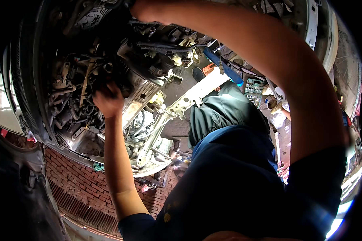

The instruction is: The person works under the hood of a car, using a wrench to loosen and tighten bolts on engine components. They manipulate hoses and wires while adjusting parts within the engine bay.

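Both my arms reach into the open engine bay [68, 116] of a car. My left hand [109, 98] is down among dark hoses and metal parts, beside a thin, light-coloured strip [85, 82]. Its fingers curl into shadow, and what they grip is hidden. Higher up, my right hand [144, 11] rests near the far side of the bay, at the top of the picture. Its fingers disappear into the dark, so their pose does not show. Between my body and the engine runs a pale metal crossmember [189, 96] with holes in it.
A blue bar-shaped lamp [225, 68] hangs above the crossmember. On the floor to the right lies a socket set [254, 86] in its case. Another person's hand [276, 108] is close to a round tin [269, 101]. Brick paving [80, 176] shows at lower left.
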The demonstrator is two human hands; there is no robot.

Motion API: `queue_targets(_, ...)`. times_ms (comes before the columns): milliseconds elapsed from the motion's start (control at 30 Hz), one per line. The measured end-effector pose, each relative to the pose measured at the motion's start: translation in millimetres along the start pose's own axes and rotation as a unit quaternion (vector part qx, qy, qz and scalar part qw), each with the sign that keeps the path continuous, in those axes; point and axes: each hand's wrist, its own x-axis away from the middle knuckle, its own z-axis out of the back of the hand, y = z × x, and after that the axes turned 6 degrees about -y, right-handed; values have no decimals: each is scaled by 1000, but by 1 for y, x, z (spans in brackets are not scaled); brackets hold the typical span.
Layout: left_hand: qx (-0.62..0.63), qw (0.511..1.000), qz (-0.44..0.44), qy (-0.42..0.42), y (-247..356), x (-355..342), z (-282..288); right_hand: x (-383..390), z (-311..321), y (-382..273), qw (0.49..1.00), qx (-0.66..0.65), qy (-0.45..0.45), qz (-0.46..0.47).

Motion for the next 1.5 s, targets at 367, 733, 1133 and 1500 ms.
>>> queue_targets(367, 11, 1000, 5, -18, 5, -2, 2, -21, -22, 16, 999, -9, 51, 0)
queue_targets(733, 18, 999, 23, -27, 7, -4, 0, -4, -7, 7, 997, -9, 76, -17)
queue_targets(1133, -2, 1000, -4, -16, 6, -5, -4, -16, -19, 11, 966, -196, 150, -79)
queue_targets(1500, 12, 1000, -19, -17, 11, -10, -4, -27, -14, 25, 957, -262, -83, -91)
